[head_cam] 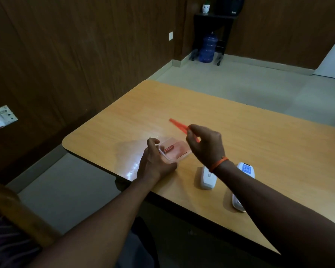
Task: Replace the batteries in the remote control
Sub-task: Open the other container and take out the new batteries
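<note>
Your left hand rests on the surface near its left edge, fingers curled against the left side of a small clear plastic box, steadying it where it sits. Inside the box lies 1 red battery, tilted, toward the box's far left corner; the rest of the box shows a reddish tint, too blurred to tell what it is

Your right hand is raised just above the right side of the box, thumb and fingertips pressed together on the near end of a thin red stick-like tool. The tool slants away from you toward the far left, its far tip over bare wood. Whether that tip touches the surface, you cannot tell. An orange band circles your right wrist

Nearer the front edge, to the right of the box, a white remote control lies with a small printed code square facing up. Your right forearm crosses over the gap between it and a 2nd white piece, which lies further right with a blue label showing near its far end; its near end reappears below your forearm, close to the front edge. The 2 white pieces lie roughly parallel and apart from each other, both apart from the box
</note>
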